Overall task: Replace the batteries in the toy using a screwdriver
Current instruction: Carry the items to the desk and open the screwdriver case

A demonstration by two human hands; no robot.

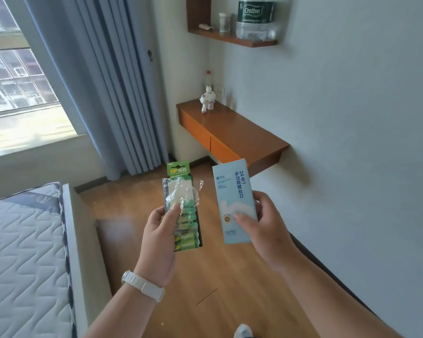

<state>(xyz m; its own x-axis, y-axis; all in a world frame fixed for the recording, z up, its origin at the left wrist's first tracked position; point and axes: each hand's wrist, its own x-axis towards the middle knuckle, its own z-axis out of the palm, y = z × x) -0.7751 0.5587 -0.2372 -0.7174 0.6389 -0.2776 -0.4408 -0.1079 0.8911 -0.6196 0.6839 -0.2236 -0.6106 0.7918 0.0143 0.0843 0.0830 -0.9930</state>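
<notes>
Toy [207,100]: small white figure with purple patches, standing upright on the far end of the wooden wall desk [232,132], close to the corner. A clear bottle with a red cap [208,78] stands just behind it against the wall. Toy is well apart from both my hands, untouched.

Battery pack [181,206]: green GP card with torn clear plastic at the top, several green cells still in the lower part. My left hand [160,240] is closed around it, thumb across the front, fingers behind. White watch strap [143,285] on that wrist.

Screwdriver box [233,201]: pale blue carton, printed "24合1", held upright and slightly tilted. My right hand [264,225] is clamped on its lower half, thumb on the front face, fingers on the right edge. The box looks closed; no screwdriver itself visible.

Both items are held up side by side in front of me, just apart, above the wood floor [213,276].

Surroundings: mattress [22,252] with quilted cover at left, grey curtain [112,81] beside a bright window [15,69]. Upper wall shelf [232,39] carries a large water jug [255,18] with a green label and a small white cup [224,21]. White wall on the right. A bit of my foot [243,331] shows at the bottom edge.
</notes>
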